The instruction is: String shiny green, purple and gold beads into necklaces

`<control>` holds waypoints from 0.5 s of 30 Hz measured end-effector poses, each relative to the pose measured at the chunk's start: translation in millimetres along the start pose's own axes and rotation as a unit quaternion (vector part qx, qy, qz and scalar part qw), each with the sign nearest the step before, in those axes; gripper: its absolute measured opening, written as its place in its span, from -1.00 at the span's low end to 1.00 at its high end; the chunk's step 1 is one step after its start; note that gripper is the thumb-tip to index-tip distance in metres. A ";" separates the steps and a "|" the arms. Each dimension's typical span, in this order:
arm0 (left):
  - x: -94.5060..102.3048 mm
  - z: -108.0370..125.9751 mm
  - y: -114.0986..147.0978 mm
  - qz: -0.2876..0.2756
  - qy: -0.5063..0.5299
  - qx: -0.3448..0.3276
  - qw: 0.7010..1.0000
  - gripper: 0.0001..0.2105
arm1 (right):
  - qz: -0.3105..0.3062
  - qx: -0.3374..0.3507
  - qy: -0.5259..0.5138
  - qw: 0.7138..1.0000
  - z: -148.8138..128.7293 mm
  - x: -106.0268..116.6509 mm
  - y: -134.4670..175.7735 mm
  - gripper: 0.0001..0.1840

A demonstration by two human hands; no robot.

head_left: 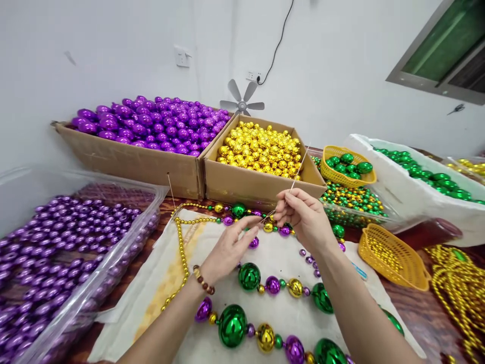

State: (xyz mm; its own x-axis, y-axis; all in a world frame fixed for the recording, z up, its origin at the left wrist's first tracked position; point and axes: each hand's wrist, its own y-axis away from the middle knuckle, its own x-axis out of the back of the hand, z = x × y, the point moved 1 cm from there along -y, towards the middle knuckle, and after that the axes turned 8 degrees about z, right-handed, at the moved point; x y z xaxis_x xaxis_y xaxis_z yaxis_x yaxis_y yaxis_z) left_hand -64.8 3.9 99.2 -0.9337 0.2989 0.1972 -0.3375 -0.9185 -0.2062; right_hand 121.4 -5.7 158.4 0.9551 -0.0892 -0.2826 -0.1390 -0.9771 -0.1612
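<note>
My right hand [305, 215] is closed in a pinch on a thin pale cord [301, 169], whose straight end sticks up above the fingers. My left hand [233, 247], wearing a brown bead bracelet [203, 280], pinches a lower stretch of the thin cord between thumb and fingers. Beneath both hands lie strung bead garlands in green, purple and gold on a pale cloth [223, 242]. A large green bead [232, 326] belongs to the nearest row. Several small loose purple beads [309, 259] rest beside my right wrist.
Cardboard boxes of purple beads [151, 121] and gold beads [261, 149] stand at the back. A clear tub of purple beads [76, 242] is on the left. To the right are yellow baskets [411, 263], a white foam box [394, 172] and gold bead strands [454, 293].
</note>
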 end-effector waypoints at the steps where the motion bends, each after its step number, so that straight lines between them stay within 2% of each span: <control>1: -6.2 0.7 -4.4 -0.015 0.057 0.024 0.998 -0.72 | 0.004 -0.001 0.006 1.000 0.8 1.7 -0.6 -0.83; 4: -6.7 -11.6 -9.1 -0.021 0.166 0.105 0.980 -0.74 | 0.037 0.008 0.069 0.997 5.4 23.6 1.1 -0.80; 6: 4.6 -26.2 -6.0 -0.006 0.194 0.138 0.971 -0.75 | 0.056 0.012 0.187 0.981 10.9 49.5 7.6 -0.75; 8: 18.7 -41.0 -0.3 0.017 0.190 0.156 0.969 -0.75 | 0.042 0.000 0.376 0.926 17.8 77.9 18.3 -0.67; 10: 30.9 -52.7 5.4 0.045 0.154 0.170 0.972 -0.73 | 0.001 -0.021 0.532 0.846 24.8 102.5 30.8 -0.61; 11: 35.3 -56.6 7.7 0.057 0.133 0.176 0.974 -0.72 | -0.022 -0.033 0.580 0.814 28.2 111.8 36.6 -0.63; 15: 43.3 -58.4 10.6 0.083 0.100 0.173 0.976 -0.71 | -0.084 -0.061 0.673 0.733 44.8 126.1 50.8 -0.77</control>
State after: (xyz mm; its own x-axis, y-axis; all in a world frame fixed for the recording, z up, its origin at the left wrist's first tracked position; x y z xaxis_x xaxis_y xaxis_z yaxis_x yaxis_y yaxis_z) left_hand -115.7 22.2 49.5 -0.9885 0.1510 -0.0101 -0.1511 -0.9808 0.1231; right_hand 223.1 -58.0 72.2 0.3615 0.0053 0.9324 -0.0442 -0.9988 0.0228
